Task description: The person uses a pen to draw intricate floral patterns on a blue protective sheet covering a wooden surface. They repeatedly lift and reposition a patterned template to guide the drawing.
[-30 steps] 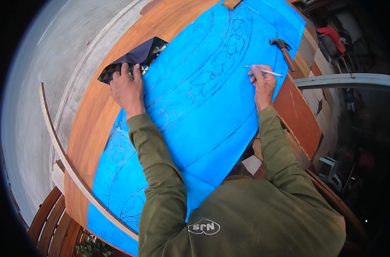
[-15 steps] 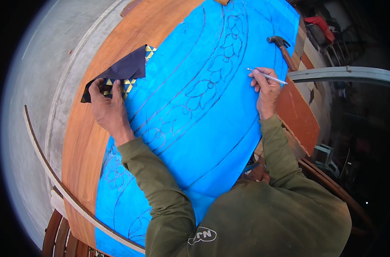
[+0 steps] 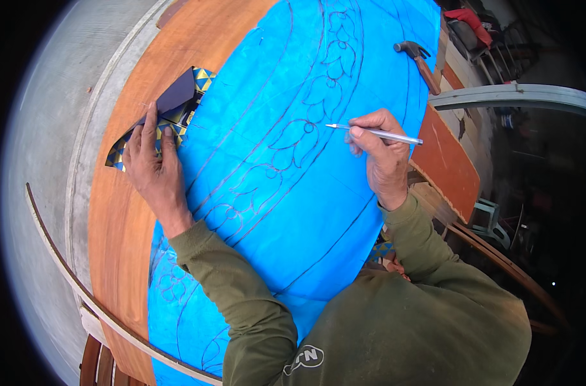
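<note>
A blue sheet (image 3: 293, 225) covered with dark line drawings of curves, flowers and leaves lies over a brown wooden panel (image 3: 122, 257). At the panel's left side, my left hand (image 3: 154, 167) rests on a partly folded sheet (image 3: 177, 96), dark purple on one face and patterned with blue and yellow triangles on the other. Its fingers are stretched out and apart, pressing on the sheet. My right hand (image 3: 386, 157) grips a pen (image 3: 386, 134) with a pale, clear barrel. The pen's tip points left, close to a small drawn circle in the flower band; contact with the sheet cannot be made out.
A hammer (image 3: 418, 64) lies on the blue sheet's far right. Beside it, a curved grey strip (image 3: 511, 96) juts right above a reddish-brown board (image 3: 444, 161). A thin bent strip (image 3: 100, 293) crosses the near left. A pale green stool (image 3: 492, 222) stands at the right.
My right hand has moved left and a little down, bringing the pen toward the flower band. My left hand has loosened its pinch and flattened onto the patterned sheet, whose dark fold now covers less.
</note>
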Demonstrator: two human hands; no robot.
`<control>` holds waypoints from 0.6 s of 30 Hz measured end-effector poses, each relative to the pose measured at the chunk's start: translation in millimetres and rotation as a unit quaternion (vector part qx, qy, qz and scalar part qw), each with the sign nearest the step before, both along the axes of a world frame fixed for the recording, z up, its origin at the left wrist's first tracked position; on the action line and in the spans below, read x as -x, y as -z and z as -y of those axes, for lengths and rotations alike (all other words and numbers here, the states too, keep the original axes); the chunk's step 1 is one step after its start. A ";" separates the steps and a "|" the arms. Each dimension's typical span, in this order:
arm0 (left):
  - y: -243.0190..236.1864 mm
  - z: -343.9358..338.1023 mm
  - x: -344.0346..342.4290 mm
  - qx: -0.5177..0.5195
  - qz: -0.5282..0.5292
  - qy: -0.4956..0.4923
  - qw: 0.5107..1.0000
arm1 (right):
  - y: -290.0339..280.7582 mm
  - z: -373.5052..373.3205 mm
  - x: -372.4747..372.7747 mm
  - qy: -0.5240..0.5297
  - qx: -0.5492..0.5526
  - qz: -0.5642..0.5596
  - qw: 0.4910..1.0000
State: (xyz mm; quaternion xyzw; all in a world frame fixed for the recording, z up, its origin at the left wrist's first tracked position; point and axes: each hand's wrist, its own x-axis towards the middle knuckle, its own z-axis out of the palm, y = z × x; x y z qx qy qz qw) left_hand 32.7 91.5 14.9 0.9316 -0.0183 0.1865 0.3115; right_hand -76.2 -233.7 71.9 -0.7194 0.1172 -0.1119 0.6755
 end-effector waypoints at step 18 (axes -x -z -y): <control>14.9 2.3 -2.3 -0.082 0.019 -0.007 0.996 | 36.3 -59.6 -25.3 -0.086 0.118 0.011 0.989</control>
